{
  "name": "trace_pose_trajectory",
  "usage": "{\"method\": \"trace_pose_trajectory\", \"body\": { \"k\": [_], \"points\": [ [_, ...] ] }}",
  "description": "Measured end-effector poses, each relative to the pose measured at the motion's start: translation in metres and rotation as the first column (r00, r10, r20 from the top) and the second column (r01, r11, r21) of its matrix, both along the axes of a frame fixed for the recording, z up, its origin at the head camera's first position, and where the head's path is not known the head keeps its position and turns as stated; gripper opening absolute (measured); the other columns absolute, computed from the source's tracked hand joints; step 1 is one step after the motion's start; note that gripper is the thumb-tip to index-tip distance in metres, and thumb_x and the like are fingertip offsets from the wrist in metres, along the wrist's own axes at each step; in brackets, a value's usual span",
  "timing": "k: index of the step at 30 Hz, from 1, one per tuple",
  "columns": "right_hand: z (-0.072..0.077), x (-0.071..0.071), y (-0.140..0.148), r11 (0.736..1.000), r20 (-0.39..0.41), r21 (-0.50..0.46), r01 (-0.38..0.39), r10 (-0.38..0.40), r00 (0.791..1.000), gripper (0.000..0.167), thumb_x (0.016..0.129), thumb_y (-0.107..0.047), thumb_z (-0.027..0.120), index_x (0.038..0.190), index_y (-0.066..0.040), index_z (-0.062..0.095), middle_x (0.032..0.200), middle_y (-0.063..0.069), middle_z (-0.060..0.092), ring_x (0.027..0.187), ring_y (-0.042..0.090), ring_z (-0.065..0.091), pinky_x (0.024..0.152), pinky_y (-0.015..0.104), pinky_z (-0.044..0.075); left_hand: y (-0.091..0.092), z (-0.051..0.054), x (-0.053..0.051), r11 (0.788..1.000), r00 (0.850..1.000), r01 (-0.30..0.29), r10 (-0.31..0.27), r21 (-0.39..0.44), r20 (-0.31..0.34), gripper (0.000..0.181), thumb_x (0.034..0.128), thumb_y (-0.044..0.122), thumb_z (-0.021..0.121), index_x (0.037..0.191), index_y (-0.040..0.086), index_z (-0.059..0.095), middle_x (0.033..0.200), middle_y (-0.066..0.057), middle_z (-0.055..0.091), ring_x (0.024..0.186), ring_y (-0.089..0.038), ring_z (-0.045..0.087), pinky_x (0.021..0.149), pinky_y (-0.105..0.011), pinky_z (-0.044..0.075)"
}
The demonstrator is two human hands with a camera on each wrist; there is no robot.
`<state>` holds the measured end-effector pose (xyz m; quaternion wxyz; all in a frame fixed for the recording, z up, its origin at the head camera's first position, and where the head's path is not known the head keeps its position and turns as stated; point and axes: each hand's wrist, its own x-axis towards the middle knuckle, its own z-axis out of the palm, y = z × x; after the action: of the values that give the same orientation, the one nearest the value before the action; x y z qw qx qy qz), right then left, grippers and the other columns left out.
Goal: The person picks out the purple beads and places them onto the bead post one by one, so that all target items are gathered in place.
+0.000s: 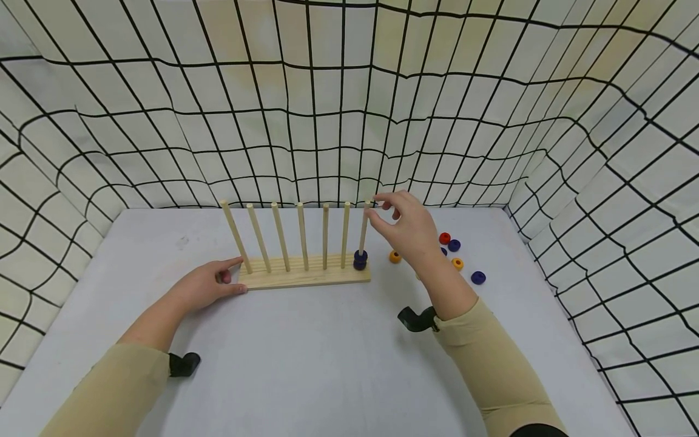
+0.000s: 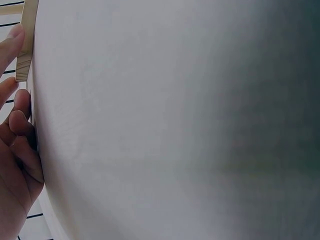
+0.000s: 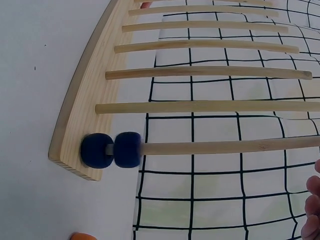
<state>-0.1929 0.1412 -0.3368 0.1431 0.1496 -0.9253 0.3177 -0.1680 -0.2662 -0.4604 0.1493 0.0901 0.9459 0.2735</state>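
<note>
A wooden peg board (image 1: 306,281) with a row of several upright pegs stands on the white table. My left hand (image 1: 204,284) pinches its left end, thumb at the front edge and index finger behind. In the left wrist view that hand (image 2: 17,170) appears beside the end of the board (image 2: 28,30). Two blue beads (image 1: 360,260) are threaded on the rightmost peg (image 1: 364,227); in the right wrist view a small gap shows between the lower bead (image 3: 96,150) and the upper bead (image 3: 127,149). My right hand (image 1: 406,229) is by that peg's top, thumb and index finger parted, holding nothing.
Loose beads lie right of the board: a red bead (image 1: 445,238), blue beads such as this blue bead (image 1: 478,278), and orange beads including this orange bead (image 1: 457,263). My right forearm partly hides some. Black-gridded white walls (image 1: 327,121) surround the table's back and sides.
</note>
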Motion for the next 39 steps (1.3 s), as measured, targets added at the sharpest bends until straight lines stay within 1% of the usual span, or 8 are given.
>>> {"method": "trace_pose_trajectory", "body": {
  "k": [5, 8, 13, 22, 29, 39],
  "points": [
    [0.002, 0.0006, 0.0007, 1.0, 0.009, -0.008, 0.0, 0.0, 1.0, 0.038, 0.094, -0.04, 0.066, 0.123, -0.016, 0.068, 0.102, -0.001, 0.061, 0.09, 0.023, 0.054, 0.07, 0.033, 0.044, 0.0015, 0.0021, 0.001, 1.0, 1.0, 0.001, -0.001, 0.016, 0.0, 0.086, 0.086, 0.05, 0.074, 0.148, 0.001, 0.042, 0.09, -0.005, 0.05, 0.077, -0.018, 0.044, 0.068, -0.036, 0.035],
    [0.0021, 0.0005, 0.0011, 1.0, 0.011, -0.003, 0.005, -0.005, 1.0, 0.037, 0.094, -0.04, 0.066, 0.123, -0.016, 0.069, 0.101, -0.001, 0.061, 0.09, 0.024, 0.055, 0.071, 0.033, 0.044, 0.0015, 0.0015, 0.0013, 1.0, 1.0, -0.002, 0.002, 0.016, 0.002, 0.086, 0.0859, 0.05, 0.073, 0.149, 0.002, 0.042, 0.089, -0.004, 0.05, 0.077, -0.018, 0.044, 0.068, -0.035, 0.035],
    [0.0017, 0.0002, 0.0019, 1.0, 0.007, 0.0, 0.015, -0.015, 1.0, 0.037, 0.094, -0.041, 0.066, 0.122, -0.017, 0.069, 0.1, -0.002, 0.06, 0.088, 0.02, 0.053, 0.07, 0.033, 0.044, 0.0009, 0.0001, 0.0014, 1.0, 1.0, -0.01, 0.01, 0.007, 0.007, 0.087, 0.0857, 0.052, 0.073, 0.149, 0.003, 0.041, 0.089, -0.003, 0.049, 0.077, -0.018, 0.044, 0.068, -0.035, 0.034],
    [0.0007, 0.0005, 0.0036, 1.0, 0.005, -0.004, 0.018, -0.018, 1.0, 0.036, 0.094, -0.04, 0.067, 0.123, -0.02, 0.068, 0.101, -0.003, 0.06, 0.088, 0.018, 0.052, 0.069, 0.032, 0.045, 0.0006, 0.0011, 0.0017, 1.0, 1.0, -0.001, 0.001, -0.002, 0.003, 0.087, 0.086, 0.053, 0.072, 0.149, 0.002, 0.041, 0.09, -0.004, 0.05, 0.078, -0.018, 0.044, 0.068, -0.035, 0.035],
    [0.0018, 0.0009, 0.0058, 1.0, -0.003, 0.008, 0.017, -0.017, 1.0, 0.036, 0.094, -0.039, 0.067, 0.123, -0.017, 0.068, 0.099, -0.002, 0.06, 0.088, 0.02, 0.052, 0.069, 0.033, 0.044, -0.0006, -0.0004, 0.0011, 1.0, 1.0, 0.001, -0.001, 0.004, 0.0, 0.087, 0.0858, 0.053, 0.072, 0.149, 0.003, 0.041, 0.09, -0.003, 0.05, 0.077, -0.018, 0.044, 0.068, -0.035, 0.034],
    [0.0018, 0.0021, 0.0099, 1.0, -0.019, 0.004, 0.008, -0.007, 1.0, 0.036, 0.094, -0.04, 0.066, 0.122, -0.016, 0.069, 0.098, -0.003, 0.059, 0.087, 0.02, 0.053, 0.068, 0.033, 0.043, 0.0003, 0.001, 0.0013, 1.0, 1.0, 0.004, -0.004, 0.008, 0.004, 0.086, 0.086, 0.051, 0.073, 0.149, 0.002, 0.041, 0.089, -0.004, 0.05, 0.078, -0.018, 0.044, 0.069, -0.036, 0.035]
  ]
}}
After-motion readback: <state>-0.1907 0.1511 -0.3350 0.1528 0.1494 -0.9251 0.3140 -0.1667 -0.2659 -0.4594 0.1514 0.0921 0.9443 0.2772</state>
